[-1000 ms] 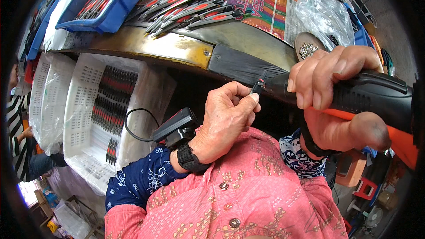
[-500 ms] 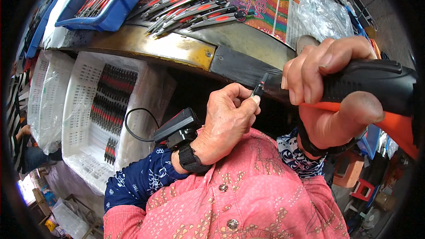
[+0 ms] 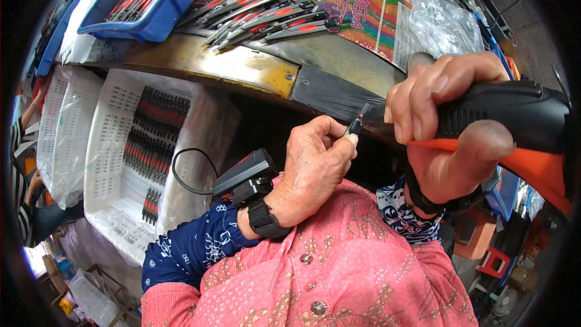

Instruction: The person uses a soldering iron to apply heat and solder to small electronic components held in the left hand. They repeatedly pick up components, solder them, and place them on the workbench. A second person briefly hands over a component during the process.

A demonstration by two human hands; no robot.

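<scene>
My left hand (image 3: 318, 160) pinches a small dark piece (image 3: 358, 122) between thumb and forefinger, with a thin metallic tip and a bit of red showing at its upper end. The rest of the piece is hidden in the fingers. My right hand (image 3: 451, 109) wraps its fingers over a black and orange power tool (image 3: 502, 112), thumb stretched along its near side. The tool's narrow black front points left, close beside the piece; I cannot tell whether they touch. On the bench beyond lies a heap of silver, black and red drawing compasses (image 3: 266, 15).
A blue bin (image 3: 151, 27) with more compasses stands on the bench at the far left. Below the bench edge (image 3: 242, 63), a white crate (image 3: 109, 157) holds rows of black and red pieces. Clear plastic bags (image 3: 445, 21) lie at the far right. Another person's striped sleeve shows at the left rim.
My hands keep almost the same places and grips. The small piece tilts slightly, and the right thumb shifts a little left. At the left rim, the other person's arms have moved.
</scene>
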